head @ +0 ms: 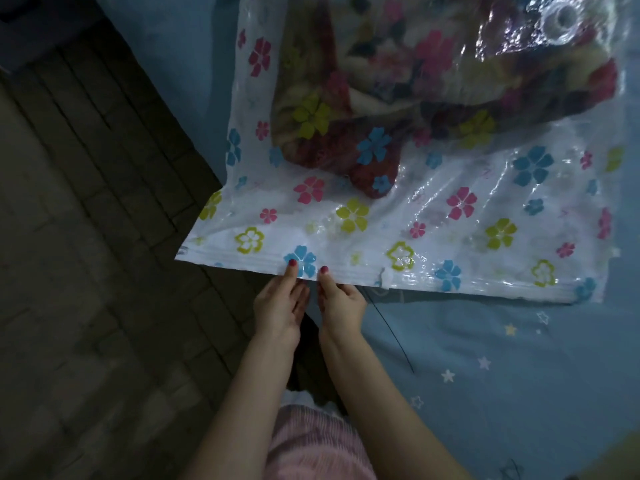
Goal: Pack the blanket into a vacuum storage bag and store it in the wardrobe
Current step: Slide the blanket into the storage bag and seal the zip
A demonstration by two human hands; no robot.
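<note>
Two hands on the zip edge of the vacuum storage bag [398,209], side by side, close but not touching each other. Left hand [278,311] pinches the seal strip [346,268]: thumb on top over a blue flower print, fingers underneath the plastic. Right hand [341,306] does the same just beside it, thumb on top, fingers curled below the edge. Both thumbs sit near the left end of the strip. Bag lies flat on the bed [502,358], blue sheet with small stars; its near-left corner overhangs the bed edge above the floor [86,237], dark brick-pattern tiles. Bag is clear plastic printed with pink, blue and yellow-green flowers. Blanket [398,84] is inside it, bunched up in the far half, dark red with a mixed floral pattern, one fold poking toward the seal but stopping well short of it. Near part of the bag, between blanket and seal, is flat. Round valve [562,17] on the top face at the far right. Small white slider clip [382,277] on the strip, right of the right thumb. A thin dark thread or wire [391,330] lies on the sheet near the right wrist. Pink ribbed garment [318,445] at the bottom of the view, between the forearms.
</note>
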